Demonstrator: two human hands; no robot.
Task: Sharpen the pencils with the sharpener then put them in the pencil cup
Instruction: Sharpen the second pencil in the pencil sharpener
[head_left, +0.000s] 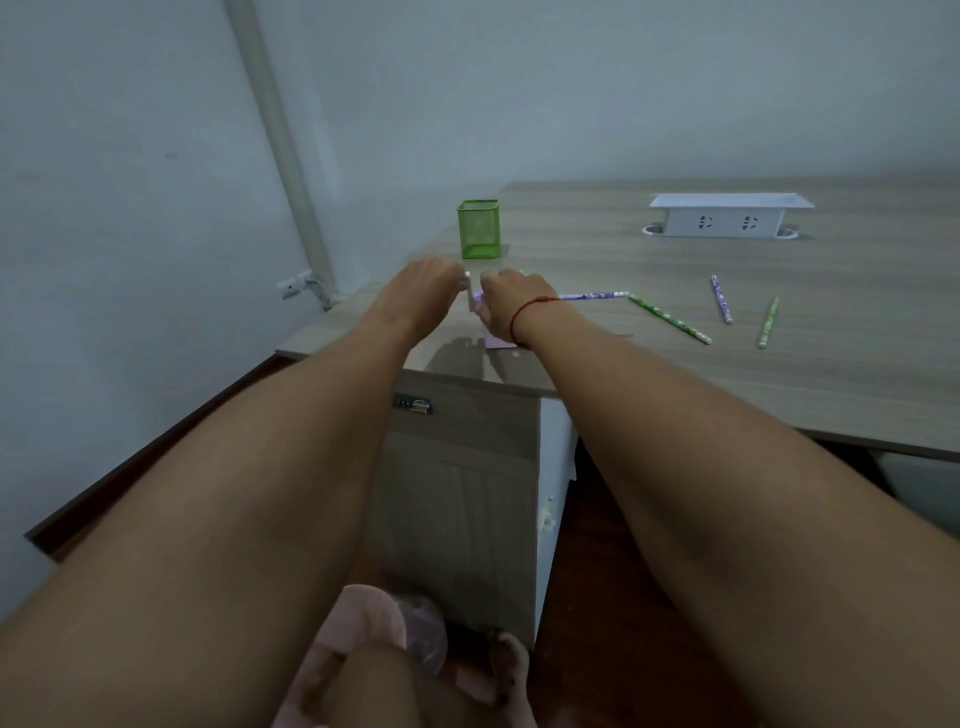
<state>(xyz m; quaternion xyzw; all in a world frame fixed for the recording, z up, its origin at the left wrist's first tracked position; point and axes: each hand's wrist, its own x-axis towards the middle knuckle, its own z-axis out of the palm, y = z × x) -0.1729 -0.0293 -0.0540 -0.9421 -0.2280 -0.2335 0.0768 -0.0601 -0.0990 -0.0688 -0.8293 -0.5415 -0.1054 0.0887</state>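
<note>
A pink sharpener (494, 339) stands near the desk's front left corner, mostly hidden by my hands. My left hand (423, 283) pinches its white crank handle (470, 293). My right hand (511, 304), a red string on its wrist, rests on top of the sharpener and holds it. A purple patterned pencil (595, 296) sticks out of the sharpener to the right. Three loose pencils lie on the desk to the right: a long green one (670, 318), a purple one (721, 299) and a short green one (768, 322). The green mesh pencil cup (478, 228) stands behind my hands.
A white socket box (724, 214) sits at the back of the wooden desk (779, 374). Under the desk's left end is a drawer cabinet (457, 499). A white pipe (280, 145) runs up the wall at left. My feet and pink slippers are on the floor below.
</note>
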